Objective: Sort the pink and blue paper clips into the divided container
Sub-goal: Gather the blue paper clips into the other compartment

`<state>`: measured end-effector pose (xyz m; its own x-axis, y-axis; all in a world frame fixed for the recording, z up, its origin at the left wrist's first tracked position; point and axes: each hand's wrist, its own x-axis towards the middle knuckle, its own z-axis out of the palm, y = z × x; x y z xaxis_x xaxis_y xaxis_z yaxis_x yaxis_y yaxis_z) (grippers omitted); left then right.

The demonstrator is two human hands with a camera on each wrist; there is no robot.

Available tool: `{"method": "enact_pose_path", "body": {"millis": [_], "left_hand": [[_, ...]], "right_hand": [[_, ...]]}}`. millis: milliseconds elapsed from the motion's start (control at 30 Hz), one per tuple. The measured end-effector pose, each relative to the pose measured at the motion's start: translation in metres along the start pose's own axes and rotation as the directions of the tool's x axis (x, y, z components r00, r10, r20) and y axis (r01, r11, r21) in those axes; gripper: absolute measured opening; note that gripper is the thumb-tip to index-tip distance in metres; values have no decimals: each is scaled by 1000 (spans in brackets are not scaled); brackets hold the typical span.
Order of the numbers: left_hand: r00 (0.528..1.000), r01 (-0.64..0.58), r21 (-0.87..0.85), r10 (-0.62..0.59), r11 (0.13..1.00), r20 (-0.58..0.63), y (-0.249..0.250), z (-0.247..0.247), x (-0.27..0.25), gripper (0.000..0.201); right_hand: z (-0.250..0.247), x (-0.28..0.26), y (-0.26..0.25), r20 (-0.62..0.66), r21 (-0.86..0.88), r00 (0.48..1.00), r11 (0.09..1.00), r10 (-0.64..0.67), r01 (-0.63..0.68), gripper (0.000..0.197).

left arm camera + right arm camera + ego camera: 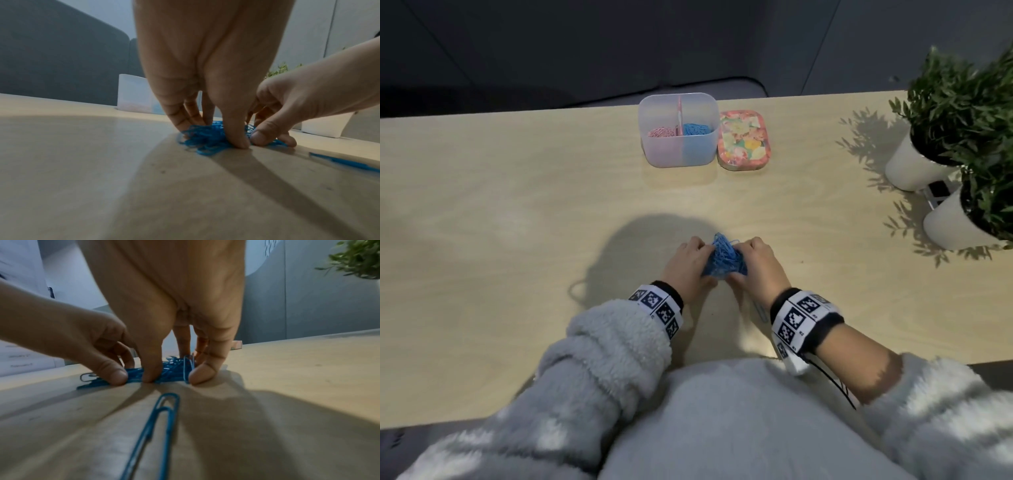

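A heap of blue paper clips (724, 257) lies on the wooden table (517, 205) in front of me. My left hand (690, 265) cups its left side, thumb and fingers curled round the clips (205, 138). From the right, my right hand (755, 262) grips the same heap (170, 371). One loose blue clip (162, 421) lies on the table just behind the right hand. The translucent divided container (678, 130) stands at the far edge, with pink clips (661, 132) in its left half and blue clips (695, 129) in its right half.
A flowered tin lid (743, 139) lies right of the container. Two white pots with green plants (962, 113) stand at the right end of the table. The table's far edge runs just behind the container.
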<state>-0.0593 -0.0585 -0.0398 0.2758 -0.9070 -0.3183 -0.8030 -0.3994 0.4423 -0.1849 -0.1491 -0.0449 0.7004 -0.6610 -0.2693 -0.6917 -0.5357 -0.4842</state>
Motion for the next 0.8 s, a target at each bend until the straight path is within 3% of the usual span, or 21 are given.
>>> {"method": "enact_pose_path", "body": {"millis": [167, 400, 667, 800], "left_hand": [[999, -14, 28, 15, 1000, -47, -6, -10, 4, 37], [997, -21, 85, 27, 996, -66, -11, -20, 7, 21], [992, -15, -2, 15, 1000, -128, -22, -34, 12, 19], [986, -33, -41, 26, 999, -162, -25, -40, 17, 20]], "right_hand": [[-4, 11, 0, 9, -42, 999, 998, -52, 53, 27], [-11, 24, 6, 24, -93, 994, 990, -107, 109, 17], [-65, 56, -2, -35, 194, 999, 981, -14, 21, 13], [-115, 104, -35, -128, 241, 991, 968, -41, 71, 9]]}}
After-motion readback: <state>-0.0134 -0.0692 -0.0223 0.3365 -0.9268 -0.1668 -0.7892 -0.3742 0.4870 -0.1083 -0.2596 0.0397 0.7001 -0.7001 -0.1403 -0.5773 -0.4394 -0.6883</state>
